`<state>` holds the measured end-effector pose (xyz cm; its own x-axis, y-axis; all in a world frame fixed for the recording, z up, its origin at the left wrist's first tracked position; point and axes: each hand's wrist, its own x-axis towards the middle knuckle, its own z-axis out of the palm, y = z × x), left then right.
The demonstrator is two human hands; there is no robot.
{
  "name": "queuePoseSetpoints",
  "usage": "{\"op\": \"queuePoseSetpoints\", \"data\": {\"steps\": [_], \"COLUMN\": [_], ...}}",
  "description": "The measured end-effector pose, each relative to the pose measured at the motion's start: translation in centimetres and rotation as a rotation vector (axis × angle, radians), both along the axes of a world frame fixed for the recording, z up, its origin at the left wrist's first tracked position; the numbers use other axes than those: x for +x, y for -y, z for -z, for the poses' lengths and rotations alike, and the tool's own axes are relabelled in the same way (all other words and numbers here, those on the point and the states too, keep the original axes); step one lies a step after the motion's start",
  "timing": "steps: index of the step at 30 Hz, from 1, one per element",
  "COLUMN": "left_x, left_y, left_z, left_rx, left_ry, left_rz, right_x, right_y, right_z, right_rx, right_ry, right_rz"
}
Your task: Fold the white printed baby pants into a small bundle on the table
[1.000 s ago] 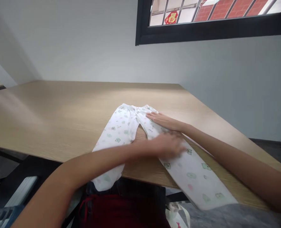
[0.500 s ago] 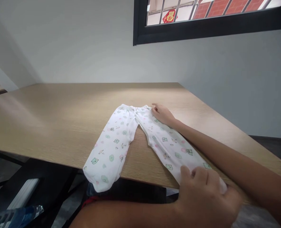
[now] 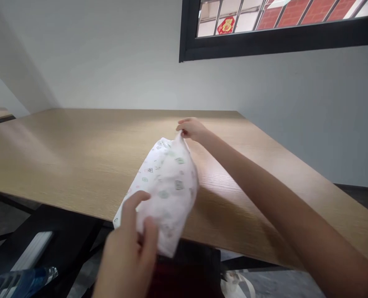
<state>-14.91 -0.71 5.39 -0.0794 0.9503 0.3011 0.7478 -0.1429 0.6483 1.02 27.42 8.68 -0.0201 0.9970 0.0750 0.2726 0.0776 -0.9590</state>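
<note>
White baby pants [image 3: 179, 182] with small green and pink animal prints are folded lengthwise. One leg lies over the other, blurred and partly lifted off the wooden table. At the far end, my right hand [image 3: 192, 128] pinches a corner of the waistband and holds it up a little. My left hand [image 3: 129, 244] is at the near end by the table edge, with its fingers curled around the cuff end of the upper leg. Part of the lower leg shows on the left, and the rest is covered.
The wooden table [image 3: 78, 165] extends to the left and back toward a grey wall [image 3: 124, 54]. A dark-framed window [image 3: 233, 45] is at the upper right. Below the table edge on the left are a black seat [image 3: 56, 231], a white flat object [image 3: 33, 250] and a plastic bottle [image 3: 25, 281].
The right pant leg has swung left over the other leg. My left hand has carried the cuff from right to left. My right hand has lifted the waistband corner and moved slightly left.
</note>
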Motion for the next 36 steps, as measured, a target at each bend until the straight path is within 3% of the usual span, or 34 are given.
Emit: {"op": "queuePoseSetpoints", "data": {"steps": [2,5,9,12,15,20,23,26,28,30,31,33,36], "left_x": [-3.2,-6.5,-7.3,-5.8,-3.7,-1.0,-0.1,1.0,1.9,2.8,3.1,3.1,1.7], "left_y": [0.1,-0.2,-0.7,-1.0,-0.7,-0.3,-3.8,-10.8,-15.3,-17.5,-17.4,-14.9,-7.9], "left_z": [0.3,1.7,3.1,3.5,3.7,2.6,0.9,-0.3,-0.2,0.3,0.7,1.6,2.7], "left_rx": [-0.1,-0.127,-0.004,0.116,0.18,0.081,-0.03,-0.105,-0.125,-0.137,-0.138,-0.11,0.005], "left_ry": [-0.157,-0.4,-0.569,-0.65,-0.613,-0.499,-0.47,-0.503,-0.547,-0.576,-0.586,-0.596,-0.574], "left_rz": [-0.083,-0.098,-0.144,-0.123,0.042,0.333,0.499,0.72,0.709,0.731,0.759,0.819,0.879], "right_x": [-3.7,-8.0,-10.3,-9.5,-7.3,-1.8,1.0,2.4,2.6,2.6,2.7,3.0,3.7], "right_y": [-0.7,-0.9,0.0,0.5,0.4,1.5,4.1,7.4,8.9,9.2,8.8,7.0,3.5], "right_z": [0.7,3.0,6.2,7.4,7.8,7.3,5.6,3.8,3.4,3.9,4.4,5.5,6.6], "right_rx": [0.031,0.1,0.236,0.343,0.418,0.503,0.442,0.4,0.359,0.312,0.302,0.333,0.415], "right_ry": [0.105,0.206,0.342,0.427,0.48,0.558,0.492,0.4,0.399,0.464,0.527,0.687,0.849], "right_rz": [0.019,0.017,-0.072,-0.149,-0.206,-0.263,-0.335,-0.426,-0.476,-0.556,-0.608,-0.685,-0.698]}}
